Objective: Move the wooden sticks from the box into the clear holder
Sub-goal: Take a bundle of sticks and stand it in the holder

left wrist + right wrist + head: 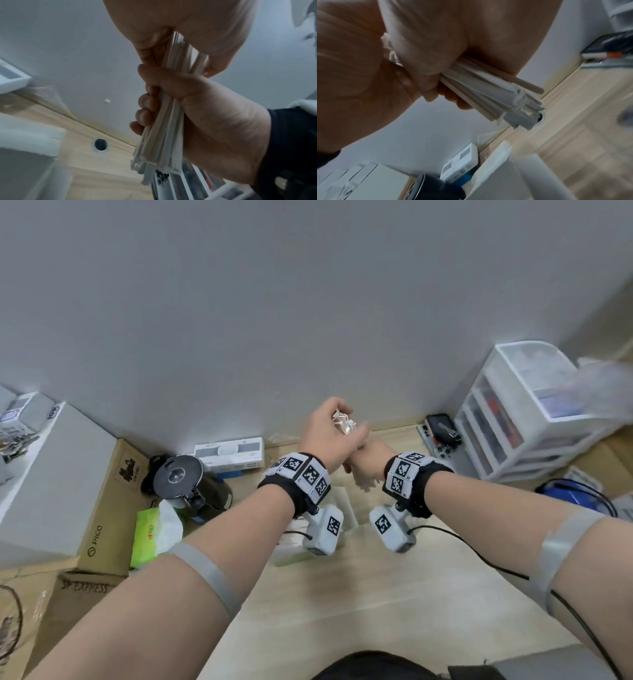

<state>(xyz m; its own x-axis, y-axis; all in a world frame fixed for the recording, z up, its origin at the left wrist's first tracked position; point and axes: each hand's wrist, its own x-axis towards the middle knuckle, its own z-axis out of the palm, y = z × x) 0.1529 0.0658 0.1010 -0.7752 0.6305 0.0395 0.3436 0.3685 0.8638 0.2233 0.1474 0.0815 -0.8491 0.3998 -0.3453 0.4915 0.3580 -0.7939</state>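
A bundle of wooden sticks, some in white paper sleeves, is held upright above the table near the wall. My left hand grips its upper part and my right hand grips it just below. In the left wrist view the right hand's fingers curl round the sticks, whose lower ends hang free. The right wrist view shows the sticks fanning out of the fist. A white box lies on the table under my wrists. I cannot make out the clear holder.
A black round appliance, a green tissue pack and cardboard boxes crowd the left. A white drawer unit and a dark device stand at the right. A black cable crosses the wooden table.
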